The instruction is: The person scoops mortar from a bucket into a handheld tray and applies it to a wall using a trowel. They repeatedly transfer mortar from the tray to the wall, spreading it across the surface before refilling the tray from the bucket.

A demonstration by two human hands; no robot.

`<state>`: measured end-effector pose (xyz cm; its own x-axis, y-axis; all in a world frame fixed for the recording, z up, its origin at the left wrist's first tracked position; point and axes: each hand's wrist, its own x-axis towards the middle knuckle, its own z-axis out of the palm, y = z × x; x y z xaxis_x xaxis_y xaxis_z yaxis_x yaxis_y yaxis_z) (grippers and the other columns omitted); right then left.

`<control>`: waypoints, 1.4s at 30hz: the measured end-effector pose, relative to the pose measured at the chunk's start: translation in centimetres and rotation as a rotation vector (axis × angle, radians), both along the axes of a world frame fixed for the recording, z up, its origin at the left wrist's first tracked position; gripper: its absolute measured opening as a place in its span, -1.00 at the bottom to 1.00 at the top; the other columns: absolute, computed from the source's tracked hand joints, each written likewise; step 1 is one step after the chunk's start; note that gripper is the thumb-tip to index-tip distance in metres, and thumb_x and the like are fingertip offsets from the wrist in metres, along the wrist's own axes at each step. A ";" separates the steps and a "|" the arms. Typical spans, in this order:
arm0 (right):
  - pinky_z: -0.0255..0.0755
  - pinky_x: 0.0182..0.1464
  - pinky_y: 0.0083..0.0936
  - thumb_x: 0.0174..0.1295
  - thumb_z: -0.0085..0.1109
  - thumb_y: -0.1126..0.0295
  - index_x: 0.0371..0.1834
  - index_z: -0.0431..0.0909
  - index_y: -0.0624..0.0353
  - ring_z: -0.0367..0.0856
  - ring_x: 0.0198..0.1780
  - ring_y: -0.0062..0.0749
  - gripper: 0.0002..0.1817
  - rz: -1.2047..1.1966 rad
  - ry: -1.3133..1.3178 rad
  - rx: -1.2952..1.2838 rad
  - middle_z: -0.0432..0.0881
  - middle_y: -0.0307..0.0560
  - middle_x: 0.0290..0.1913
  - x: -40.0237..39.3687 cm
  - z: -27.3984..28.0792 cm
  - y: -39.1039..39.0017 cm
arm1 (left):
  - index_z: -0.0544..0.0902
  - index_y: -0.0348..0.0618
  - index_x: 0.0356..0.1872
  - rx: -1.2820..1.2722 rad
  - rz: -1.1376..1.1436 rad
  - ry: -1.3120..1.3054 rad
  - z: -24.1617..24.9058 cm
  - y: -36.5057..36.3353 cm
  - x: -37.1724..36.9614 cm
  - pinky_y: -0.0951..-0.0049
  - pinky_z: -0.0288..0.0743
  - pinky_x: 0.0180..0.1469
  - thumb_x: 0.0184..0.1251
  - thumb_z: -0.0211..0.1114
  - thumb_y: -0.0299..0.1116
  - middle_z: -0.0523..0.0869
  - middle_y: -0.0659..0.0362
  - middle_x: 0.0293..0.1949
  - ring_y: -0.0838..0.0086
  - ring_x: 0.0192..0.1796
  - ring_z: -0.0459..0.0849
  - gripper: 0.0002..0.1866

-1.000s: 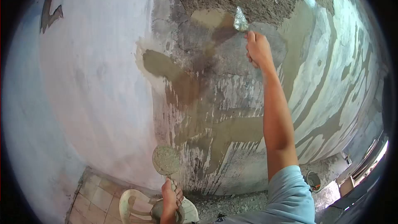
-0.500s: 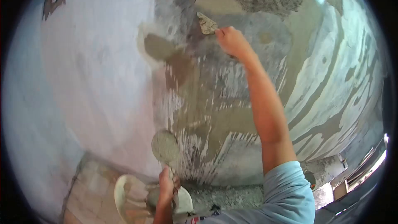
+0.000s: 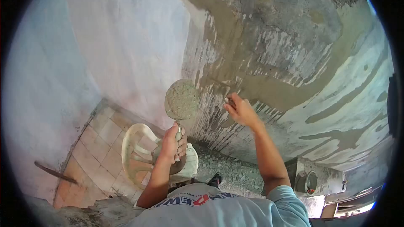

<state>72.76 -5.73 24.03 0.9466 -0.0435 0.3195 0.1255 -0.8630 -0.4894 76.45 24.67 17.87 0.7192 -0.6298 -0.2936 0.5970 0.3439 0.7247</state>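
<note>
My left hand (image 3: 171,143), fingers wrapped round a handle, holds up a round long-handled mortar pan (image 3: 167,107) at the middle of the view. Wet grey-green mortar (image 3: 185,99) fills the pan. To its right, my right hand (image 3: 241,110) is closed on the handle of a trowel (image 3: 228,100). The trowel's blade shows almost edge-on, pointing up and left against the streaked wall (image 3: 202,54). Wet mortar is smeared over the wall's middle and runs in drips toward the right.
A stained white plastic chair (image 3: 134,136) stands below the left hand on floor tiles (image 3: 94,145). Rubble (image 3: 237,174) lies along the wall's foot. At lower right a bucket (image 3: 310,183) stands by a block. A curved dark strip (image 3: 54,172) is at lower left.
My right hand has come down from the upper wall with the trowel, nearer the pan. The view has tilted downward, showing more chair and floor. My left hand still holds the pan.
</note>
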 end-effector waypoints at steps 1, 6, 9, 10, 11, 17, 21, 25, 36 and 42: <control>0.52 -0.31 -0.18 0.43 0.21 0.29 0.02 0.49 0.34 0.74 -0.34 0.15 -0.69 0.028 -0.096 -0.014 0.71 0.19 -0.40 0.0 -0.4 0.4 | 0.41 0.04 -0.29 -0.004 -0.020 -0.002 0.0 0.3 -0.1 0.53 0.10 -0.79 0.65 -0.10 0.16 0.27 0.36 -0.64 0.64 -0.78 0.16 -0.56; 0.57 -0.11 0.03 0.39 0.17 0.23 0.15 0.57 0.10 0.69 -0.09 0.26 -0.67 -0.032 0.040 -0.113 0.74 0.19 -0.14 -0.1 0.7 1.7 | 0.42 0.03 -0.29 -0.001 -0.104 -0.033 0.1 0.8 -0.9 0.54 0.10 -0.77 0.63 -0.09 0.16 0.30 0.35 -0.63 0.63 -0.77 0.19 -0.56; 0.56 -0.13 0.04 0.38 0.17 0.24 0.15 0.58 0.10 0.68 -0.09 0.26 -0.66 0.002 0.003 -0.118 0.72 0.19 -0.14 0.3 0.2 1.7 | 0.43 0.03 -0.28 0.002 -0.077 -0.019 -0.2 0.6 -1.4 0.54 0.10 -0.78 0.64 -0.09 0.15 0.30 0.35 -0.64 0.63 -0.77 0.20 -0.56; 0.56 -0.13 0.03 0.37 0.17 0.26 0.15 0.58 0.10 0.68 -0.10 0.26 -0.67 0.007 0.016 -0.119 0.72 0.19 -0.15 0.2 0.2 2.0 | 0.43 0.03 -0.28 0.005 -0.060 -0.016 -0.3 0.4 -1.5 0.54 0.09 -0.78 0.64 -0.09 0.15 0.30 0.35 -0.64 0.63 -0.77 0.20 -0.56; 0.56 -0.13 0.03 0.36 0.18 0.27 0.14 0.58 0.10 0.67 -0.11 0.27 -0.67 0.014 0.029 -0.121 0.72 0.19 -0.17 0.1 0.1 2.2 | 0.43 0.03 -0.28 0.007 -0.041 -0.012 -0.4 0.3 -1.6 0.54 0.09 -0.78 0.64 -0.09 0.15 0.29 0.35 -0.65 0.63 -0.77 0.20 -0.56; 0.56 -0.16 0.01 0.33 0.21 0.33 0.12 0.59 0.15 0.69 -0.17 0.25 -0.68 0.044 0.033 0.022 0.70 0.22 -0.25 -0.5 -2.6 6.8 | 0.42 0.03 -0.30 0.031 0.133 0.051 -2.9 -0.3 -1.3 0.52 0.08 -0.78 0.63 -0.10 0.17 0.27 0.37 -0.67 0.62 -0.77 0.20 -0.55; 0.57 -0.21 0.05 0.31 0.24 0.32 0.17 0.57 0.14 0.70 -0.26 0.29 -0.62 -0.038 0.037 0.060 0.69 0.25 -0.28 -1.0 -5.9 11.4 | 0.41 0.04 -0.31 0.058 0.257 0.088 -3.9 0.2 -1.0 0.51 0.06 -0.77 0.66 -0.15 0.12 0.27 0.35 -0.64 0.61 -0.76 0.18 -0.56; 0.58 -0.25 0.06 0.30 0.26 0.31 0.25 0.56 0.19 0.70 -0.29 0.31 -0.55 -0.035 0.028 0.112 0.66 0.31 -0.29 -1.5 -7.9 16.8 | 0.43 0.01 -0.33 0.096 0.477 0.074 -5.7 0.3 -0.8 0.49 0.15 -0.68 0.67 -0.12 0.10 0.36 0.33 -0.58 0.58 -0.67 0.28 -0.55; 0.60 -0.24 -0.24 0.35 0.27 0.30 0.24 0.58 0.38 0.77 -0.33 0.07 -0.53 0.081 0.244 0.675 0.71 0.35 -0.29 -0.5 -10.3 22.7 | 0.54 -0.14 -0.31 0.237 0.824 -0.109 -10.3 2.6 -0.6 0.43 0.39 -0.34 0.71 -0.10 -0.04 0.54 0.27 -0.42 0.56 -0.41 0.48 -0.55; 0.58 -0.28 -0.38 0.35 0.28 0.28 0.22 0.59 0.37 0.73 -0.42 -0.31 -0.53 0.147 0.137 0.695 0.72 0.17 -0.40 0.4 -9.3 22.4 | 0.51 -0.04 -0.31 0.163 0.634 0.102 -8.5 4.4 -1.8 0.46 0.18 -0.70 0.67 -0.13 0.07 0.47 0.27 -0.53 0.55 -0.69 0.35 -0.54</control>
<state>73.21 16.70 14.70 0.9878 -0.0631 0.1425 0.1146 -0.3255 -0.9386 74.65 29.09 9.37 0.8993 -0.0354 -0.4360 0.3837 0.5421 0.7475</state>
